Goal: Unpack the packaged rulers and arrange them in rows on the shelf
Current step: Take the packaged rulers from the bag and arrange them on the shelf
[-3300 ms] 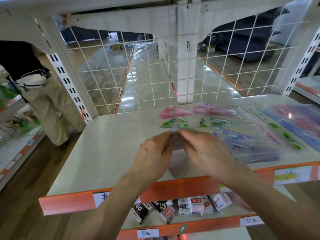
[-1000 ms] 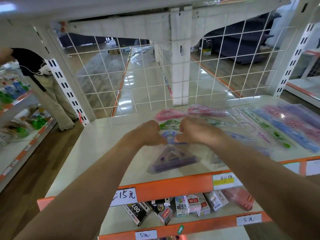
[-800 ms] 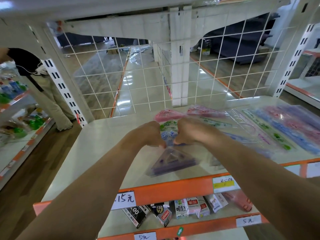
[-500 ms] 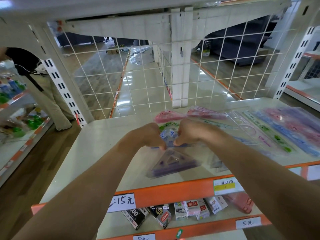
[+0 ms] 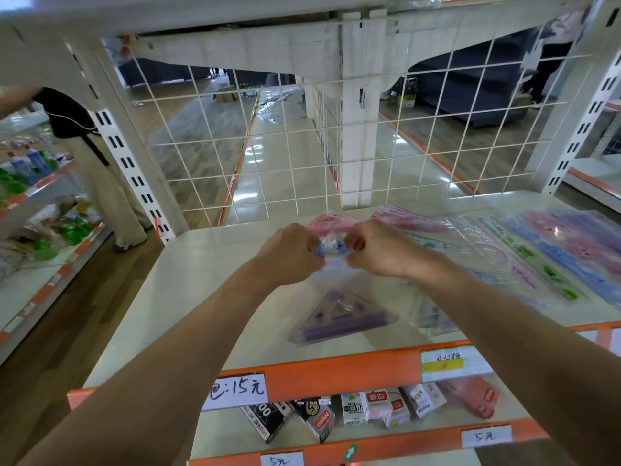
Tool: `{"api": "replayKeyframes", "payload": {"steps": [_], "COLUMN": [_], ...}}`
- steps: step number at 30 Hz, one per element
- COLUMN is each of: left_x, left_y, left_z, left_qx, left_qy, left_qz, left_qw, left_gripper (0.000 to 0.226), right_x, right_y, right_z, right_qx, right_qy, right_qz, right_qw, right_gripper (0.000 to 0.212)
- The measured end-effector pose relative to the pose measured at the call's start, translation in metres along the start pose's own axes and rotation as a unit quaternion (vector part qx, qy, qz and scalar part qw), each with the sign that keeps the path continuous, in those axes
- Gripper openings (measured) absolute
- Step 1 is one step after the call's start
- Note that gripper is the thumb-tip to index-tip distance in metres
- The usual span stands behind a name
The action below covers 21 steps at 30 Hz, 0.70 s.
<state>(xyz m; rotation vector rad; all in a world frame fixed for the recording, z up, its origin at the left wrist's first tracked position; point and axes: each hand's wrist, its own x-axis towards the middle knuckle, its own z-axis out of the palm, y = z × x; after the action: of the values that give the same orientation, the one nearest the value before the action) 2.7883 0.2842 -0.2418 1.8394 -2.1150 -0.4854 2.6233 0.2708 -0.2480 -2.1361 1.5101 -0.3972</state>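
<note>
Cream shelf (image 5: 188,290) backed by wire grid (image 5: 286,137).

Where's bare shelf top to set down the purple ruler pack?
Bare: left half of the shelf top, from the wire grid forward to the orange front edge, left of the left hand. Crowded: right of the right hand, laid-out rulers cover the surface. Both hands pinch the purple ruler pack.

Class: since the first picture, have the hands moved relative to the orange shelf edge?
Yes. The left hand and right hand, pinching the clear ruler packet, moved away from the orange shelf edge toward the pink packet.
</note>
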Motion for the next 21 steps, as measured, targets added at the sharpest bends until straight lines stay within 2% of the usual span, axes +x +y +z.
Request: {"api": "replayKeyframes", "payload": {"steps": [3, 6, 10, 13, 19, 21], "left_x": [-0.01, -0.017, -0.02, -0.024, -0.019, -0.018], "left_y": [-0.004, -0.011, -0.013, -0.014, -0.025, -0.026], "left_z": [0.002, 0.013, 0.019, 0.026, 0.022, 0.014], "left_qx": [0.041, 0.048, 0.046, 0.078, -0.007, -0.101], "left_qy": [0.037, 0.032, 0.079, 0.054, 0.038, 0.032], "left_qz": [0.009, -0.001, -0.005, -0.017, -0.054, -0.084], "left_qw": [0.998, 0.998, 0.996, 0.995, 0.998, 0.991], "left_gripper": [0.016, 0.021, 0.026, 0.028, 0.028, 0.022], "right_x": [-0.002, -0.007, -0.008, -0.01, -0.006, -0.004], "right_y": [-0.002, -0.002, -0.006, -0.007, 0.001, 0.0], "right_z": [0.003, 0.014, 0.018, 0.026, 0.025, 0.018], "right_qx": [-0.005, -0.065, -0.104, -0.125, -0.071, 0.036], "right_qy": [0.026, 0.057, 0.104, 0.072, 0.082, 0.054], "right_qz": [-0.028, -0.058, -0.08, -0.062, -0.07, -0.055], "right_qw": [0.999, 0.995, 0.986, 0.988, 0.992, 0.996], "right_gripper": [0.005, 0.025, 0.021, 0.027, 0.024, 0.029]}}
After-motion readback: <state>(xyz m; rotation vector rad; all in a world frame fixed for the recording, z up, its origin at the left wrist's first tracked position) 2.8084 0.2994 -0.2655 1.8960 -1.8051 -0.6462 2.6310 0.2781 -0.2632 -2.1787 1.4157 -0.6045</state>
